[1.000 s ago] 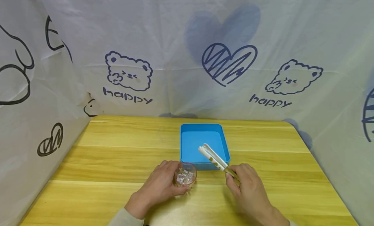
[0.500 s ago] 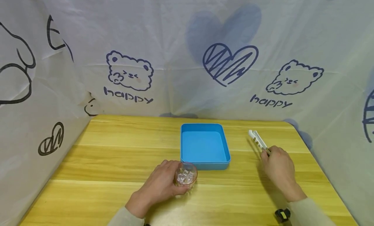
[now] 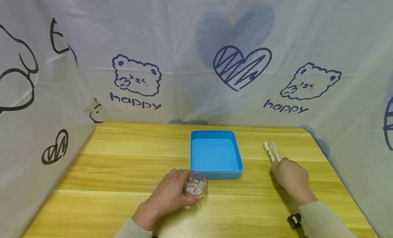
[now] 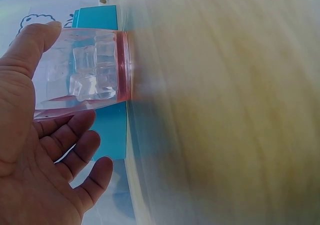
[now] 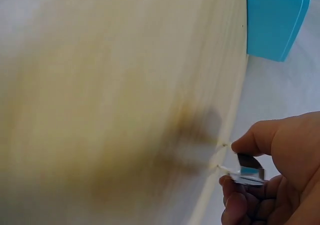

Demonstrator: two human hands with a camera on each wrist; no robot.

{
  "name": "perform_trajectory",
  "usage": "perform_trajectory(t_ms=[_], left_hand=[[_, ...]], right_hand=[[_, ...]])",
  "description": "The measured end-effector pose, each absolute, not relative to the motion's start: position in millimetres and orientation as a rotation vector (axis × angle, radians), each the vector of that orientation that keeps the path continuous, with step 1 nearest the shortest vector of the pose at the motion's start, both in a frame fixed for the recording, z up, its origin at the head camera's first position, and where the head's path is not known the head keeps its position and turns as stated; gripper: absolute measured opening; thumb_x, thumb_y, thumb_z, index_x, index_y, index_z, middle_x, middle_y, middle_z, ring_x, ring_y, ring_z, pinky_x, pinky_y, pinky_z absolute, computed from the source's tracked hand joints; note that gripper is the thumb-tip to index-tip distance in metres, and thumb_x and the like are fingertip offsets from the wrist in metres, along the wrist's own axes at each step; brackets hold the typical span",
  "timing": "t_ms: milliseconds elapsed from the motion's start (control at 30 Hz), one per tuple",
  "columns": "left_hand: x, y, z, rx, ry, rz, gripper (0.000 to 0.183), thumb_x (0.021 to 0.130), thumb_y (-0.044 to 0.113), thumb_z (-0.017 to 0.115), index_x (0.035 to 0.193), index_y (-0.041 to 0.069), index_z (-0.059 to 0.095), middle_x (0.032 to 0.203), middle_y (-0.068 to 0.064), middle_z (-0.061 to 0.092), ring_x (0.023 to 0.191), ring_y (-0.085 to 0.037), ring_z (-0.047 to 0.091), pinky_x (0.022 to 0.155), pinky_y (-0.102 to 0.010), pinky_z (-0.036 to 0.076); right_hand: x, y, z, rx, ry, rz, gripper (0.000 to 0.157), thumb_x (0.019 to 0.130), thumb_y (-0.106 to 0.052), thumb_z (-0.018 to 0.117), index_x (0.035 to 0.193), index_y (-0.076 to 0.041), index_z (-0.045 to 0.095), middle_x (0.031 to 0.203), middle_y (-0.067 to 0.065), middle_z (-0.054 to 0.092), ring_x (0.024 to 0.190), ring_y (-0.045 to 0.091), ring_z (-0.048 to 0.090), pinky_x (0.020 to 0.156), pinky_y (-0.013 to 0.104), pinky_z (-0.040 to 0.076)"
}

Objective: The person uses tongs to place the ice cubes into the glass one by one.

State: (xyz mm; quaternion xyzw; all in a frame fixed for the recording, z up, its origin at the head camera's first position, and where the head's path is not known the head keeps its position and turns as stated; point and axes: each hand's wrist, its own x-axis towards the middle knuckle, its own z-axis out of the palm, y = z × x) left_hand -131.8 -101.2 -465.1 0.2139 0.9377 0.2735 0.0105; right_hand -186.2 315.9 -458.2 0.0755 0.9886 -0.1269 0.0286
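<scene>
My left hand (image 3: 169, 193) grips a clear cup (image 3: 206, 188) with a pinkish rim, which stands upright on the table. Thumb and fingers lie on either side of it in the left wrist view. Several clear, ice-like cubes (image 3: 195, 187) lie inside the cup. To the right of the blue box, my right hand (image 3: 291, 178) holds tongs (image 3: 269, 154) low over the table, their two white tips spread apart and pointing away from me. In the right wrist view, the metal end of the tongs (image 5: 252, 176) sits between thumb and fingers.
Just beyond the cup stands a shallow, square blue box (image 3: 216, 175). The yellow wood-grain table (image 3: 129, 173) meets a printed white cloth (image 3: 184, 60) at the back and sides. A small black object (image 3: 294, 221) shows beside my right sleeve.
My right hand has carried the tongs from over the box to the table's right side and lowered them, and their tips have spread. My left hand and the cup have stayed put.
</scene>
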Motion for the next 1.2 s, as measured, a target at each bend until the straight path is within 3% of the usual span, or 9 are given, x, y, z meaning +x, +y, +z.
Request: perform_trajectory(t_ms=[567, 767, 1033, 1200], left_hand=[[-132.6, -100.9, -464.5, 0.669, 2.93, 0.841, 0.077, 0.079, 0.056, 0.087, 0.136, 0.01, 0.062, 0.127, -0.001, 0.068, 0.111, -0.017, 0.058, 0.103, -0.046, 0.052], [-133.4, -100.1, -464.9, 0.656, 2.923, 0.848, 0.078, 0.079, 0.056, 0.088, 0.136, 0.01, 0.062, 0.128, -0.003, 0.068, 0.114, -0.019, 0.058, 0.104, -0.047, 0.052], [-133.4, -96.3, -465.2, 0.644, 2.908, 0.853, 0.08, 0.08, 0.056, 0.087, 0.138, 0.009, 0.061, 0.13, -0.005, 0.068, 0.117, -0.02, 0.058, 0.107, -0.047, 0.05], [-135.4, -88.1, -465.7, 0.655, 2.903, 0.868, 0.079, 0.081, 0.054, 0.087, 0.139, 0.008, 0.061, 0.13, -0.007, 0.068, 0.118, -0.022, 0.06, 0.107, -0.048, 0.051]], right_hand=[[-191.5, 316.6, -465.8, 0.226, 3.012, -0.367, 0.034, 0.099, -0.032, 0.055, 0.079, -0.004, 0.055, 0.066, 0.011, 0.058, 0.057, 0.027, 0.051, 0.048, 0.043, 0.043], [-191.6, 315.3, -465.5, 0.19, 3.106, -0.278, 0.04, 0.1, -0.038, 0.054, 0.083, -0.001, 0.053, 0.067, 0.012, 0.06, 0.06, 0.031, 0.058, 0.06, 0.051, 0.044], [-182.2, 293.5, -463.1, 0.016, 3.391, -0.242, 0.042, 0.097, -0.035, 0.069, 0.075, -0.002, 0.056, 0.064, 0.01, 0.054, 0.056, 0.031, 0.053, 0.056, 0.051, 0.042], [-173.3, 274.4, -461.7, -0.062, 3.409, -0.301, 0.038, 0.095, -0.032, 0.072, 0.09, 0.005, 0.068, 0.078, 0.019, 0.068, 0.07, 0.038, 0.064, 0.064, 0.057, 0.046]])
